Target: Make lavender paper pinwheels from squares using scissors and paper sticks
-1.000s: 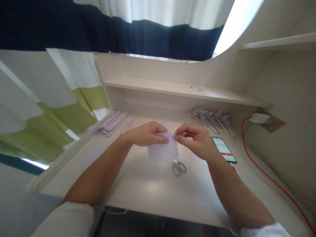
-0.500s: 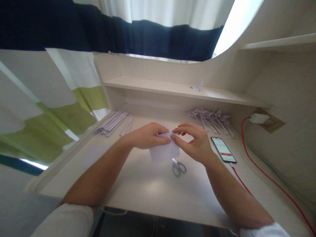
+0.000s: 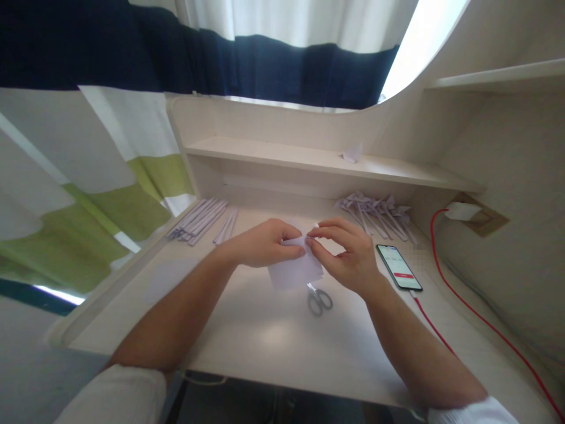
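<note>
The only camera, worn on the person's head, is looking forward and down from close above the near edge of the counter (image 3: 265,350), while reaching past its far edge to the shelf (image 3: 273,152) and curtain (image 3: 273,65) beyond.

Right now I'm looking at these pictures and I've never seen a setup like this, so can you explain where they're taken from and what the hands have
There's no machine here: these are a person's own bare hands, filmed by one camera worn on the head, looking forward and down at a desk. The left hand holds pale paper, and the right hand pinches at its upper edge. Scissors lie nearer the person. Thin paper sticks lie at the left, and what look like paper pinwheels at the far right. Near the right arm is a lit phone with a red cable.
</note>
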`<act>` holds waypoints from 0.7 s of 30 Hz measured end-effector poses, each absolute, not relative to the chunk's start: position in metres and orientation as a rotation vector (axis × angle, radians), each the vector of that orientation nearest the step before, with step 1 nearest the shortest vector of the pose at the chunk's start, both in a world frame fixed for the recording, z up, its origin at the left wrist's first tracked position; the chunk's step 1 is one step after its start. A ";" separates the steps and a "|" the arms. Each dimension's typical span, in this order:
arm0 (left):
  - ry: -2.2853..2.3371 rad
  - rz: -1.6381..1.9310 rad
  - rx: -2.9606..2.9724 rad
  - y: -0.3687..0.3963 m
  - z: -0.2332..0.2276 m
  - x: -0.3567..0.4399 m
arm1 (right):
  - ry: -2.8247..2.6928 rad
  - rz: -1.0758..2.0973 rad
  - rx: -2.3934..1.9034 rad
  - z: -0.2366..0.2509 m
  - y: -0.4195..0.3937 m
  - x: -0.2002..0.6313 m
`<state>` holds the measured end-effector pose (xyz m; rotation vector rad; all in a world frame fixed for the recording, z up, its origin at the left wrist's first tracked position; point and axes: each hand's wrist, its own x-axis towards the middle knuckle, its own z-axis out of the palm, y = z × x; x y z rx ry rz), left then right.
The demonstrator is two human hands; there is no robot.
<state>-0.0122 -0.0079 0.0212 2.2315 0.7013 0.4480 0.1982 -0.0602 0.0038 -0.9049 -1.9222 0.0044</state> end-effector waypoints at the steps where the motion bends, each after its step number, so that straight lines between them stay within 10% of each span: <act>1: 0.694 0.450 2.245 -0.008 0.021 -0.012 | -1.929 0.012 -0.907 0.004 -0.060 0.198; 21: 0.718 0.456 2.356 -0.009 0.021 -0.011 | -1.929 0.117 -0.918 0.006 -0.061 0.198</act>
